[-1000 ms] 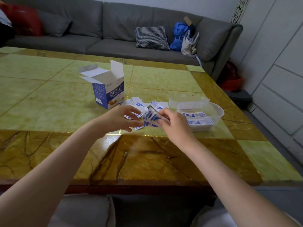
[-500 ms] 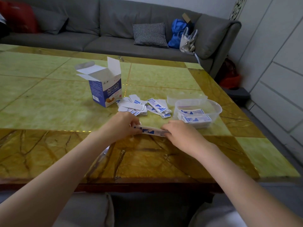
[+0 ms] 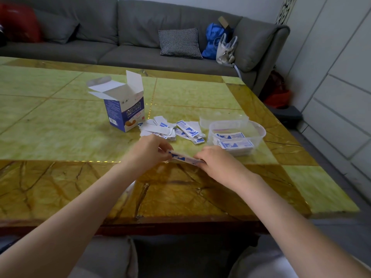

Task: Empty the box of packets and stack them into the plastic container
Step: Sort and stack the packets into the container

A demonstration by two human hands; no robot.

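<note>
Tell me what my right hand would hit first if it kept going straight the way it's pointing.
Probably the left hand: the right hand points leftward along the packet bundle both hands grip; depth is unclear.

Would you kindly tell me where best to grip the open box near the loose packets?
Probably by the blue side walls of the box, below the flaps, coming from the near left. It stands upright with its white flaps splayed open on top, and the loose packets crowd its right side.

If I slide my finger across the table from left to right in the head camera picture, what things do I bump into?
Open box → loose packets → plastic container with packets stacked inside it.
</note>
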